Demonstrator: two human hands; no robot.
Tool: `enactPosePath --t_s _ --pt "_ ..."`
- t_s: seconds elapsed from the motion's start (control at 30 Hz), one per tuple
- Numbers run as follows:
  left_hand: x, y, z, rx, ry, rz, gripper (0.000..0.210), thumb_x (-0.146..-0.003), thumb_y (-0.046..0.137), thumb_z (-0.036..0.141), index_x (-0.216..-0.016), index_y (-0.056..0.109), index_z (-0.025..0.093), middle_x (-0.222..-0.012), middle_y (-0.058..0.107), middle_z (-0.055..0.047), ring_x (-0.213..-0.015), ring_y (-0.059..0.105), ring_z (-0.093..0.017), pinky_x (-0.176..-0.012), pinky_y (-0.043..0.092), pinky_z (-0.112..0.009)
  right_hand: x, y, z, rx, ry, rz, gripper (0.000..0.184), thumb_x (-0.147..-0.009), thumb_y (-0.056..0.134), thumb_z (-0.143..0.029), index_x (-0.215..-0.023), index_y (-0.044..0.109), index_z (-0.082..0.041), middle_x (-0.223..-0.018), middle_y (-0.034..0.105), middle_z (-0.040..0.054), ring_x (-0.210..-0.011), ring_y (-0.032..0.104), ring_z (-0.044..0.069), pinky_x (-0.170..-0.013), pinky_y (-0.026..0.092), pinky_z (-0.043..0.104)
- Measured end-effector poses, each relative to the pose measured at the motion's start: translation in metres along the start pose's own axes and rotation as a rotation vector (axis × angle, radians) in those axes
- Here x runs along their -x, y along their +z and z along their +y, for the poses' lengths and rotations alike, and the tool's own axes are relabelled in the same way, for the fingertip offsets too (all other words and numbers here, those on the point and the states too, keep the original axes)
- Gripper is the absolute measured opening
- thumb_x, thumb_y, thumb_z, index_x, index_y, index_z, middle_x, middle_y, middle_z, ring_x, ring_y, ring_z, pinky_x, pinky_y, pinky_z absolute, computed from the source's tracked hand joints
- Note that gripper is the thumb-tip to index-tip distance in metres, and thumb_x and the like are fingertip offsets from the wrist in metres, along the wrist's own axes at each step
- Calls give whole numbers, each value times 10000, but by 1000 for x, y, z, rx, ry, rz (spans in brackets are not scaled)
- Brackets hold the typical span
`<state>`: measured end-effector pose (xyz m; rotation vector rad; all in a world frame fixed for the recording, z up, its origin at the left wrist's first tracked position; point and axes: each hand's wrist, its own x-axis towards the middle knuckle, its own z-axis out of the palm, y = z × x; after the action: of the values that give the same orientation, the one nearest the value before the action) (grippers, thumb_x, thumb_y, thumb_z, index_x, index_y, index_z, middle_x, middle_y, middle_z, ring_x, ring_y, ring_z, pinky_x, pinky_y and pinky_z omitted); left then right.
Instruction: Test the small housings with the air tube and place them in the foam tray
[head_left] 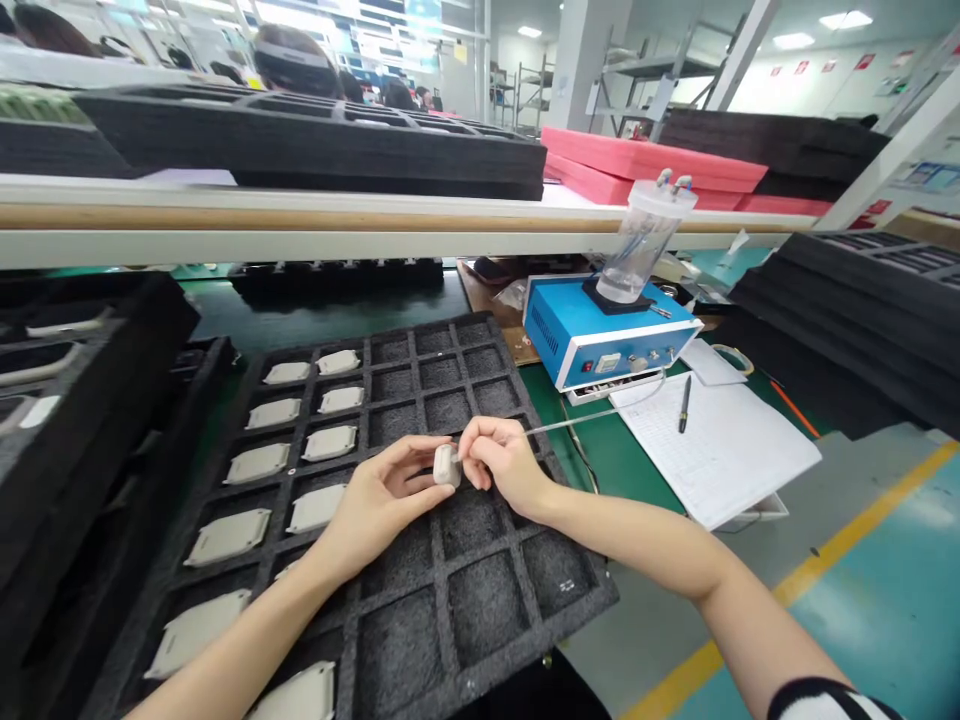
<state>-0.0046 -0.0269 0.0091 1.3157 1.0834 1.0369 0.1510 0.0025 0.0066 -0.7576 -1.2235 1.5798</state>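
A small white plastic part (446,465) is pinched between the thumb and fingers of the left hand (379,497), above the middle of a black foam tray (480,600) divided into square pockets. The right hand (501,458) is closed in a pinch on the end of a thin clear tube (592,415), whose tip is held against the part. The tube is led back to a blue box-shaped device (600,340), on which a clear plastic jar (643,240) is stood. The two left columns of the tray are filled with flat white parts (259,462), one to a pocket; the pockets to the right are seen bare. A sheet of paper (720,445) with a black pen (684,403) on it is laid beside the device.
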Motion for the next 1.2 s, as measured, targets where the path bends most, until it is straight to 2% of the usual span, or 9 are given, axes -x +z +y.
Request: enactPosePath --t_s 0.27,0.7,0.93,1.2 --pt "-1 -1 0 27 -10 -6 388 -626 777 245 -986 637 212 -1015 680 -43 -998 629 -231 -917 511 -371 0 -1 2 -6 -6 -8 95 -609 447 -157 -555 524 -172 -350 464 -64 -304 347 65 -340 243 187" --pt "-1 -2 -4 11 -9 -8 411 -641 755 231 -1020 606 173 -1025 665 -62 -1004 622 -230 -916 506 -394 1 0 -2 5 -3 -8 92 -618 447 -174 -557 515 -165 -344 459 -66 -300 343 56 -338 250 175" --pt "-3 -1 -4 38 -10 -20 405 -640 758 219 -1014 607 176 -1007 666 -41 -983 628 -196 -905 513 -344 1 0 -2 1 -2 -4 90 -613 448 -171 -558 519 -164 -343 464 -66 -297 338 54 -337 254 173" --pt "-2 -1 -4 39 -21 -4 405 -626 768 215 -999 616 168 -985 676 -47 -956 640 -199 -899 518 -349 1 0 -3 -5 1 -6 89 -612 451 -172 -554 518 -163 -341 463 -67 -295 338 54 -334 253 171"
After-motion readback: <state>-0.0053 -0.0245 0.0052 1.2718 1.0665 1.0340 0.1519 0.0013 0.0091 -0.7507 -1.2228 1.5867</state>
